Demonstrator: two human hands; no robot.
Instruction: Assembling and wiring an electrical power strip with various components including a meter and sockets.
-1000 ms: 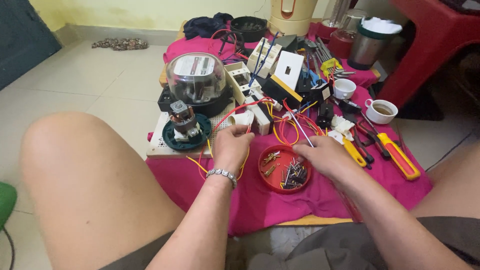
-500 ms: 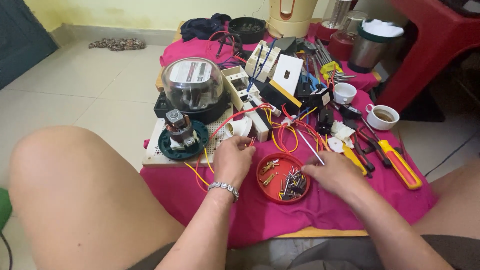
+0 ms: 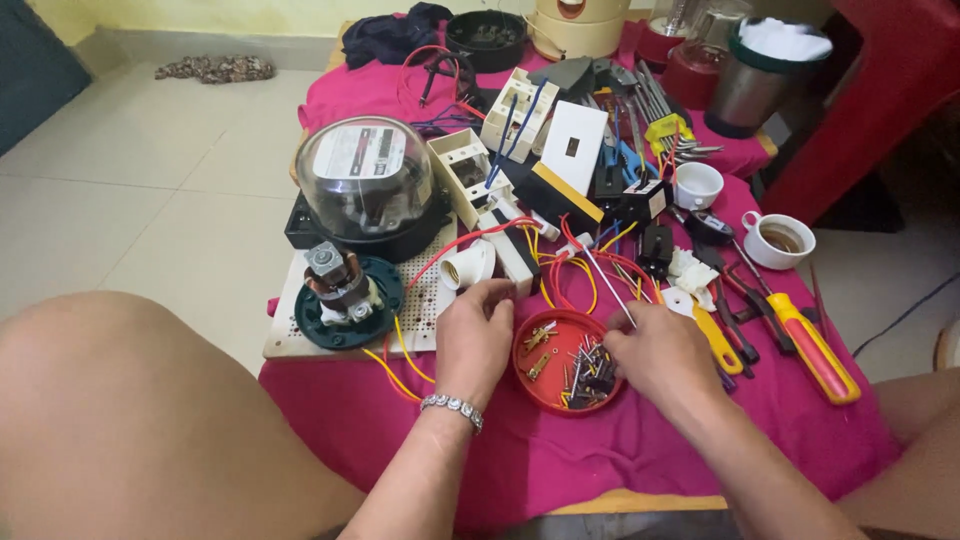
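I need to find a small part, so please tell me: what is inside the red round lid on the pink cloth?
The red round lid holds dark screws and some brass-coloured fittings, loosely mixed. The right hand covers its right edge, so anything lying there cannot be seen.

A home floor turned repair corner: pale floor tiles (image 3: 150,200), a low board draped in pink cloth (image 3: 560,460), strewn with a glass-domed electric meter (image 3: 365,180), switch boxes (image 3: 515,115), loose wires (image 3: 575,265), screwdrivers (image 3: 805,340), and tea cups (image 3: 778,240) beside a red plastic chair (image 3: 880,90).

Two white cups (image 3: 697,184), one red dish (image 3: 560,385)
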